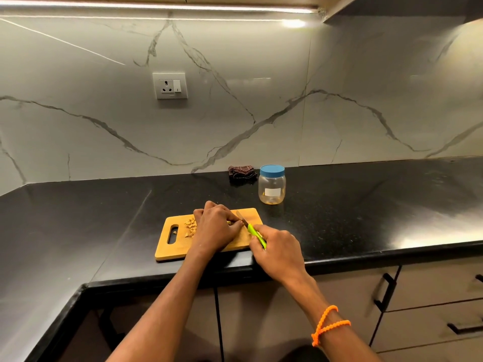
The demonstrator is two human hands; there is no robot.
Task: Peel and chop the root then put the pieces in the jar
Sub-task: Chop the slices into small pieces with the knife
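One black worktop (366, 205) runs along a white marbled wall (235, 74) and turns a corner at the left. On the wall above it sits a white socket plate (170, 85). Under the worktop's front edge are grey cabinet fronts with dark bar handles (384, 291).

A wooden cutting board (167, 246) lies near the front edge of the worktop, its slotted handle hole at the left end. Both forearms reach in from below. The left hand (215, 226) rests on the middle of the board with its fingers curled down over the root (229, 223), of which only a small yellowish bit shows just beside the blade; most of it is hidden under the hand. The right hand (277, 246) grips the green handle of a small knife (251, 229), fingers wrapped round it, the blade angled up and left onto the board close against the left fingertips. An orange beaded band (326, 322) circles the right wrist.

Behind the board, to the right, a clear plastic jar (271, 188) stands upright with its blue lid on, a white label on its side and a few pale scraps at the bottom. A folded dark cloth (241, 172) lies just left of the jar, by the wall.

A little heap of chopped pieces (190, 227) lies on the board, left of the left hand, with one bit beside the handle hole.
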